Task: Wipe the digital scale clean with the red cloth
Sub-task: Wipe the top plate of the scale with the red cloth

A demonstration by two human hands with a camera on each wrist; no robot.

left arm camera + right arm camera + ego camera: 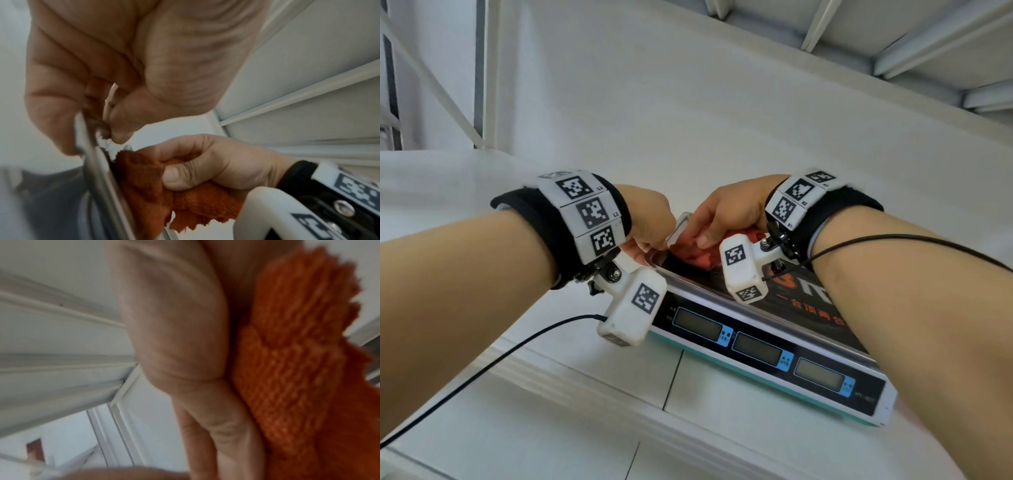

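The digital scale lies on a white shelf, its panel of three displays facing me and a dark printed sheet on its steel platter. My left hand grips the platter's far left corner; in the left wrist view its fingers curl round the metal rim with the thumb pressed on top. My right hand holds the bunched red cloth against the platter beside that corner. The cloth is pinched under the right thumb. In the right wrist view the cloth fills the palm.
The white shelf carries the scale near its front edge, with a white wall close behind. White shelf rails run overhead at the upper right. Thin black cables trail from both wrist cameras.
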